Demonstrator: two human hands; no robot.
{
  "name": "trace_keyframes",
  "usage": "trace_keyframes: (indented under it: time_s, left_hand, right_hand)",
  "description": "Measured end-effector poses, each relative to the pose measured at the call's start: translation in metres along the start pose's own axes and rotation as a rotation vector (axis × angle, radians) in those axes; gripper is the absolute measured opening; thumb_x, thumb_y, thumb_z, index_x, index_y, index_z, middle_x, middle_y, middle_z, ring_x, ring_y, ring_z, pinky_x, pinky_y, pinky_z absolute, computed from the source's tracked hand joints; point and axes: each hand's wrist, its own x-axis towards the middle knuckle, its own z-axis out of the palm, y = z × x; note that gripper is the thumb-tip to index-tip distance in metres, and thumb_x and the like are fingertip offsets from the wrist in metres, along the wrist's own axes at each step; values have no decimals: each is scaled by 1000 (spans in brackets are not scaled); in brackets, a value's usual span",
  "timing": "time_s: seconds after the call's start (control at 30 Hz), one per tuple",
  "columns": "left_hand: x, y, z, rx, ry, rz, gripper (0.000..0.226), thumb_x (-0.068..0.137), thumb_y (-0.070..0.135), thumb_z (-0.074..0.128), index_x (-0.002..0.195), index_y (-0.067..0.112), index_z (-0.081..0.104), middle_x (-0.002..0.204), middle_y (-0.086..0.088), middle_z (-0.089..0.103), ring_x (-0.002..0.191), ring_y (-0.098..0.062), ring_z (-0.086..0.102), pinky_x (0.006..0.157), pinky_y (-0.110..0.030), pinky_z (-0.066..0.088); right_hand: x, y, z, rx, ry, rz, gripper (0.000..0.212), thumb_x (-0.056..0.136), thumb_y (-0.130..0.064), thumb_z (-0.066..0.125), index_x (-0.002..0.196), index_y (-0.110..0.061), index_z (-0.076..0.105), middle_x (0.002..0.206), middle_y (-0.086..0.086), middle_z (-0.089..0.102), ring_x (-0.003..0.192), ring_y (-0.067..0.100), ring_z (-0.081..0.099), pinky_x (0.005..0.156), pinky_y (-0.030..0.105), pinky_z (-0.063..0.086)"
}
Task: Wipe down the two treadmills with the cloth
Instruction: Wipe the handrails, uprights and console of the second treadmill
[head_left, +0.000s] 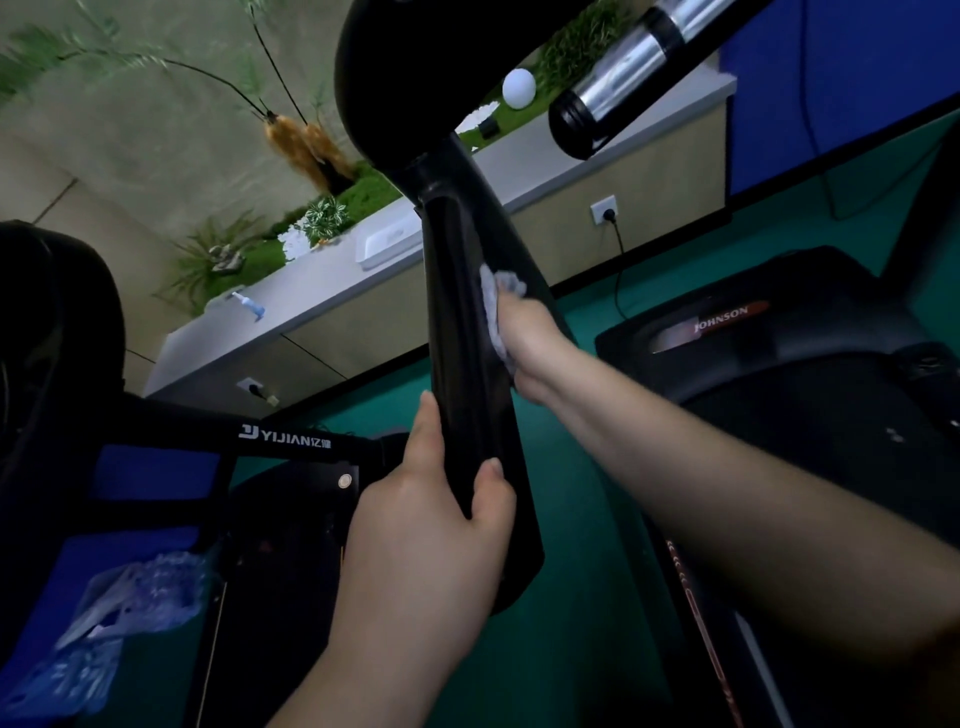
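Both hands work on a treadmill's black upright post (467, 332), the left hand (436, 525) curled around its lower part, the right hand (530, 343) higher, pressing a bunched grey cloth (496, 296) against it.

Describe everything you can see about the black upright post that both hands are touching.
The glossy black plastic upright post looks smooth and flattened. It rises tilted in the picture from a wide lower end to a rounded black housing on top. The left hand grips its lower part, thumb on one face and fingers round the other edge. Higher up, the right hand presses a crumpled pale grey cloth against its right face.
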Motion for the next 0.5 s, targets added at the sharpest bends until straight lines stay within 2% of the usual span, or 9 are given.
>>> trace_keyframes:
  time_s: [0.07, 0.13, 0.2, 0.27, 0.33, 0.43, 0.47, 0.5]
  left_hand:
    - [0, -1, 0, -1, 2, 1, 76, 78, 50, 41, 150, 34, 20, 68, 13, 53, 71, -8, 59, 66, -26, 47]
    - [0, -1, -1, 13, 3, 3, 75, 79, 51, 40, 150, 35, 20, 74, 11, 56, 74, -12, 59, 70, -29, 49]
    - [0, -2, -2, 35, 2, 14, 74, 81, 50, 40, 150, 35, 19, 80, 7, 59, 77, -13, 57, 72, -30, 48]
    - [1, -3, -1, 49, -1, 25, 72, 84, 48, 41, 150, 33, 18, 75, 11, 54, 72, -12, 51, 69, -28, 44]
    - [1, -5, 0, 49, -5, 23, 71, 86, 47, 41, 151, 31, 17, 68, 13, 49, 67, -9, 48, 66, -28, 42]
    - [0, -10, 0, 36, -16, 26, 71, 86, 50, 40, 151, 33, 16, 67, 11, 52, 65, -7, 50, 66, -30, 45]
    - [0, -11, -1, 20, -22, 23, 70, 86, 51, 40, 150, 34, 17, 69, 11, 54, 67, -9, 52, 68, -30, 46]
    - [0, -14, -1, -2, -31, 15, 69, 86, 52, 40, 150, 37, 17, 73, 12, 56, 72, -11, 55, 71, -31, 48]
  right_hand:
    - [-26, 17, -5, -17, -20, 21, 33, 101, -35, 36, 72, -25, 47, 74, -6, 53, 64, 8, 52, 60, 23, 44]
    - [-46, 33, -7, -25, -46, 48, 34, 100, -40, 35, 77, -23, 52, 77, -4, 57, 68, 11, 55, 69, 28, 48]
    - [-64, 46, -10, -63, -60, 60, 37, 100, -43, 35, 98, -17, 61, 89, 1, 60, 84, 17, 58, 86, 35, 48]
    - [-77, 52, -12, -77, -28, 143, 45, 100, -43, 36, 117, -10, 61, 94, 4, 62, 94, 22, 60, 92, 34, 47]
    - [-85, 55, -16, -175, -47, 172, 39, 101, -38, 36, 110, -10, 62, 90, 6, 64, 85, 21, 63, 84, 29, 50]
    - [-101, 53, -27, -317, -42, 166, 37, 101, -38, 35, 80, -15, 55, 65, -2, 52, 57, 6, 49, 51, 17, 41]
    - [-106, 51, -31, -351, -43, 160, 38, 101, -38, 36, 80, -15, 57, 67, 0, 55, 58, 8, 52, 49, 14, 40]
    - [-113, 49, -37, -415, -60, 136, 40, 101, -39, 36, 90, -11, 62, 78, 7, 63, 69, 16, 60, 56, 14, 44]
